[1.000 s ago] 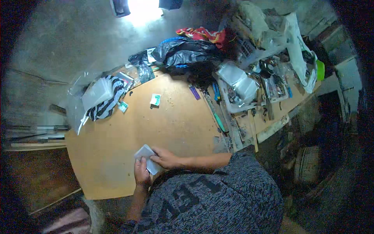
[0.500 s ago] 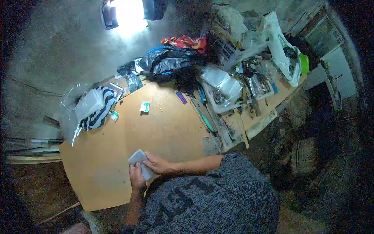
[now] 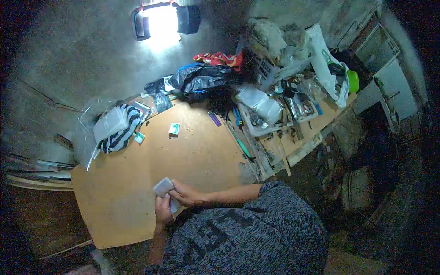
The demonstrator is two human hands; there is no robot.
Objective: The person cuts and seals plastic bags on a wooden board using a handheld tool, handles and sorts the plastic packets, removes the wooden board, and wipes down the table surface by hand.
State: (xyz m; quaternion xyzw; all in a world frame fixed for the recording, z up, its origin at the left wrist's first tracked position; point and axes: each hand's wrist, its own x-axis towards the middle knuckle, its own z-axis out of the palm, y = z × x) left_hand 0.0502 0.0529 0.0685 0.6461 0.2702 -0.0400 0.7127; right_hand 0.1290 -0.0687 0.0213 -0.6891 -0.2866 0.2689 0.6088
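Both hands are close together over the near edge of the wooden table. Between them is a pale, flat rectangular thing (image 3: pixel 163 186) with rounded corners, too unclear to name more exactly. My left hand (image 3: pixel 163 211) grips its lower left side with the thumb lying on top. My right hand (image 3: pixel 187 193) comes in from the right, its fingers closed on the right edge. Part of the pale thing is hidden behind the fingers. Farther off on the table lies a small white and green packet (image 3: pixel 174 129).
A striped cloth or bag (image 3: pixel 133 123) with clear plastic sleeves (image 3: pixel 111 123) lies at the left. Black plastic bags (image 3: pixel 201 79) sit at the back. A plastic tray (image 3: pixel 261 130), a green-handled tool (image 3: pixel 242 148) and a wooden strip (image 3: pixel 283 156) are at the right. A bright lamp (image 3: pixel 162 23) hangs above.
The view has shifted slightly, so the lamp and table items appear a little lower and some farther right. Both hands keep hold of the pale thing, with only a small shift in grip.
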